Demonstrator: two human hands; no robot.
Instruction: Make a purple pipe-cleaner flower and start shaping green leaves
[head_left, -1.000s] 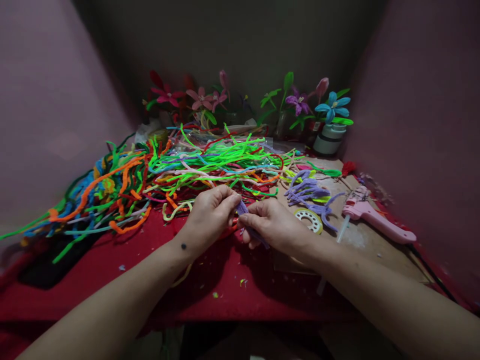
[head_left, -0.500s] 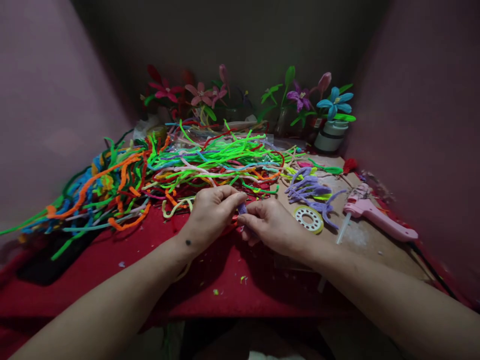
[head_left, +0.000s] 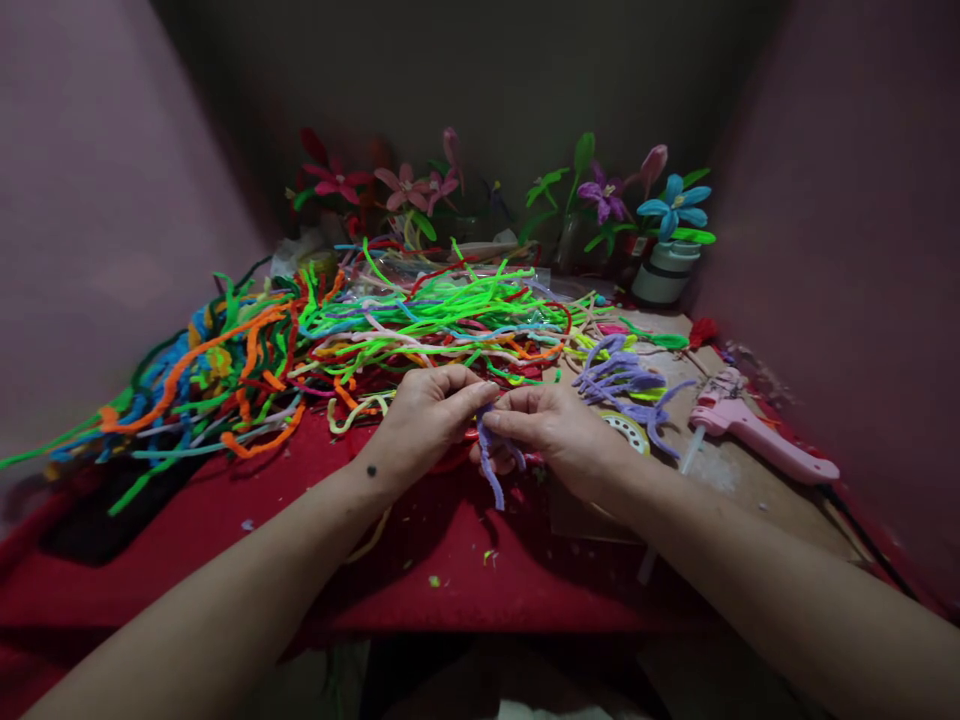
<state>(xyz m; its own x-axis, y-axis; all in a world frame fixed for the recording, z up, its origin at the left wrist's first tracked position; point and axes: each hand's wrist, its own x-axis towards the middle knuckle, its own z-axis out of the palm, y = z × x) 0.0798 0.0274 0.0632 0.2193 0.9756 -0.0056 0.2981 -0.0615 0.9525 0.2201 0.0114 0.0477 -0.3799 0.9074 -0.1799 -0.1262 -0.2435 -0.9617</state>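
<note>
**Purple pipe cleaner pinched between both of your hands**

You had your left hand (head_left: 426,415) and your right hand (head_left: 559,432) brought together over the red cloth (head_left: 225,510), fingertips almost meeting. Both were closed in a pinch on the top of one purple pipe cleaner (head_left: 490,468).

From that shared grip the piece hung down and toward you. Its long axis ran from your fingertips to the near edge of the table, with a slight curl at the free end. It sat midway between your hands, so neither was the nearer one.

Behind your left hand lay the heap of mixed pipe cleaners (head_left: 390,335). Just beyond your right knuckles were a bunch of bent purple pieces (head_left: 619,380) and a white ring-shaped spool (head_left: 628,430), partly hidden by your hand. The pink glue gun (head_left: 750,435) rested well off to your right. Finished pipe-cleaner flowers (head_left: 600,195) stood along the back wall.
</note>
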